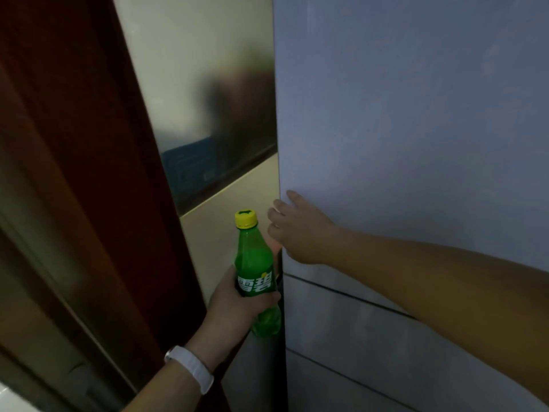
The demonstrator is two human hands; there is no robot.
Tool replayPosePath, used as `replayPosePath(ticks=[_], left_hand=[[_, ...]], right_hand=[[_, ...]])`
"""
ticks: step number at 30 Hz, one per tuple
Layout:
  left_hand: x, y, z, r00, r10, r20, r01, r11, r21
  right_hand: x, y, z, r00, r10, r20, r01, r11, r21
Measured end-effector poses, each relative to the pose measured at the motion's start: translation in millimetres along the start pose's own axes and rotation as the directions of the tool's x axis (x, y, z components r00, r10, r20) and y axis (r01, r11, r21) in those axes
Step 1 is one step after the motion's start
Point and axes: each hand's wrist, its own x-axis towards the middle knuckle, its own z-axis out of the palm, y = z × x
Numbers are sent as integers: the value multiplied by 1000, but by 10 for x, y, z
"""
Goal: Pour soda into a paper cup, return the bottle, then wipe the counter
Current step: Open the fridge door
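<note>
A tall grey fridge door (416, 129) fills the view, the right hand (300, 230) curling its fingers around its edge, while the left hand (237, 298) grips a capped green soda bottle (255, 272) upright beside it, seemingly fetching or returning it; no cup or counter shows.

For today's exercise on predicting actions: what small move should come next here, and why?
Probably pull the fridge door open with the right hand, whose fingers hook its left edge. The door looks closed, and the left hand grips the capped green soda bottle upright beside it.
</note>
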Motion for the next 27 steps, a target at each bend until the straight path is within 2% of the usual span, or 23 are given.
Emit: replayPosePath(ticks=[5,8,16,22,27], left_hand=[[140,21,28,1000,22,14,-22,999,-27],[169,37,26,1000,18,21,-18,999,-30],[111,130,-33,1000,31,-3,-31,999,-31],[-43,195,-135,998,48,-30,-48,998,-27],[-201,200,-257,995,40,-89,-40,999,-4]], right_hand=[[188,152,70,995,7,102,22,963,-270],[276,154,89,982,1,189,67,933,-354],[384,41,93,967,75,245,27,920,-390],[383,-20,101,969,109,221,-17,923,-383],[335,-41,65,983,82,167,-12,922,-387]])
